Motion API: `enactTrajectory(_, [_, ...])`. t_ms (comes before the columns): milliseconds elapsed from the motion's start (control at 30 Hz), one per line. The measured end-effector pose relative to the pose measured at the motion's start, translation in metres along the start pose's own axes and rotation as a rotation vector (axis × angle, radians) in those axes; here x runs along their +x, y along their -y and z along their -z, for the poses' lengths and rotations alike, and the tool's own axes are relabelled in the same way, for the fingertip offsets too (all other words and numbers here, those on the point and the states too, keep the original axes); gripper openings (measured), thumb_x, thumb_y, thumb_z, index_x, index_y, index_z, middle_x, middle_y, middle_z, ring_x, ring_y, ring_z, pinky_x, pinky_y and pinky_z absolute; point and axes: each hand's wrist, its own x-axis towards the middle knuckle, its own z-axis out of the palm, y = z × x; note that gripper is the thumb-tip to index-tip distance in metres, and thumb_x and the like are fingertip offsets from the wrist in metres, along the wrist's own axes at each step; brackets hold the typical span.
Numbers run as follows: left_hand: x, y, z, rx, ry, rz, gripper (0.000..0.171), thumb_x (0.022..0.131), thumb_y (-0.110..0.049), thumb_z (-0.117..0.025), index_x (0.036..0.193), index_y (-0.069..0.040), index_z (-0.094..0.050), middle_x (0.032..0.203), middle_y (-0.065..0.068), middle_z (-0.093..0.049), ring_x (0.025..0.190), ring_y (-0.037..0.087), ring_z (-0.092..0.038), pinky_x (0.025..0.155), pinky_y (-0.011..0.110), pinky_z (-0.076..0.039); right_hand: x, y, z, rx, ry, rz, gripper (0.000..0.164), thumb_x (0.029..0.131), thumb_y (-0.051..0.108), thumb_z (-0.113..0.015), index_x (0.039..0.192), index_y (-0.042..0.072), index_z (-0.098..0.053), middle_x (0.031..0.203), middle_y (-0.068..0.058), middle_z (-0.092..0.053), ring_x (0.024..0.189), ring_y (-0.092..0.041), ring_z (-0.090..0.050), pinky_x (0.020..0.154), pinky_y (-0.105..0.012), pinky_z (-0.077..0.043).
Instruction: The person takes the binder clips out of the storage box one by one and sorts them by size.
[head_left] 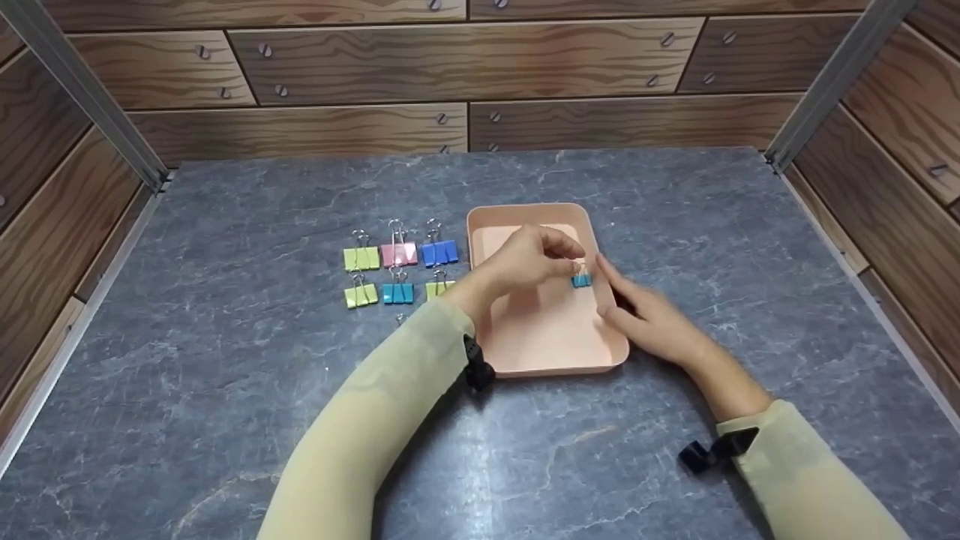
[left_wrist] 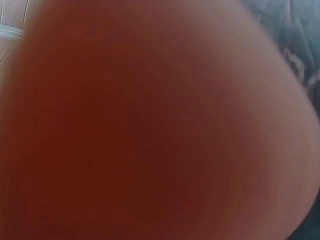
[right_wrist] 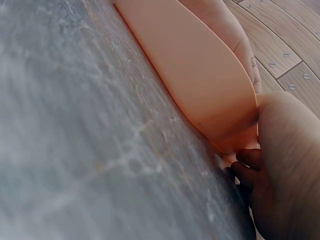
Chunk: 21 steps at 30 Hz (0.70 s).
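Note:
A shallow peach-pink tray [head_left: 551, 345] lies on the table. Over its right half, my left hand [head_left: 521, 261] pinches a small teal binder clip [head_left: 581, 280] by its wire handles; whether the clip touches the tray floor I cannot tell. My right hand [head_left: 658, 321] grips the tray's right wall, thumb over the rim and fingers along the outside. In the right wrist view this hand [right_wrist: 287, 160] is at the tray wall [right_wrist: 195, 65], with the left hand beyond. Blurred skin fills most of the left wrist view, so the clip is hidden there.
Left of the tray are binder clips in rows: yellow-green [head_left: 361, 259], pink [head_left: 399, 254], blue [head_left: 439, 253], and below them yellow-green [head_left: 361, 295], teal [head_left: 398, 293] and another yellow-green one partly behind the left forearm. Wood-patterned walls [head_left: 465, 64] enclose the grey marbled table [head_left: 187, 390].

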Motion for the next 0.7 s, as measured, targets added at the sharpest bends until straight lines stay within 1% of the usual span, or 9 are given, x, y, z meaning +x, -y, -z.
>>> enactTrajectory(133, [0.000, 0.004, -0.002, 0.031, 0.002, 0.016, 0.027, 0.097, -0.009, -0.078, 0.124, -0.005, -0.078, 0.114, 0.002, -0.078, 0.108, 0.018, -0.070, 0.093, 0.024, -0.054, 0.000, 0.001, 0.000, 0.003, 0.002, -0.004, 0.074, 0.109, 0.031, -0.058, 0.171, 0.025, -0.019, 0.168, -0.018, -0.033, 0.151, -0.041, -0.037, 0.124, -0.059, -0.027])
enactTrajectory(267, [0.000, 0.009, -0.003, 0.027, 0.032, 0.034, 0.027, 0.098, -0.009, -0.077, 0.125, -0.006, -0.078, 0.118, 0.001, -0.078, 0.109, 0.016, -0.070, 0.093, 0.022, -0.053, 0.000, 0.000, 0.000, 0.001, 0.007, -0.007, 0.073, 0.109, 0.032, -0.058, 0.171, 0.024, -0.019, 0.169, -0.018, -0.032, 0.152, -0.042, -0.036, 0.124, -0.060, -0.026])
enactTrajectory(500, [0.000, 0.017, -0.005, 0.008, 0.117, 0.035, 0.035, 0.100, -0.004, -0.072, 0.135, -0.005, -0.072, 0.133, 0.008, -0.073, 0.122, 0.016, -0.066, 0.104, 0.020, -0.047, -0.001, -0.002, -0.001, 0.002, 0.006, -0.019, 0.073, 0.109, 0.032, -0.058, 0.171, 0.025, -0.019, 0.169, -0.017, -0.031, 0.152, -0.043, -0.035, 0.124, -0.060, -0.025])
enactTrajectory(700, [-0.002, 0.017, -0.006, -0.022, 0.144, 0.060, 0.039, 0.100, -0.003, -0.071, 0.139, -0.006, -0.070, 0.136, 0.006, -0.072, 0.129, 0.017, -0.062, 0.111, 0.024, -0.043, 0.000, 0.000, -0.001, 0.000, 0.004, -0.019, 0.073, 0.109, 0.032, -0.058, 0.171, 0.027, -0.020, 0.168, -0.016, -0.034, 0.152, -0.039, -0.037, 0.124, -0.058, -0.028])
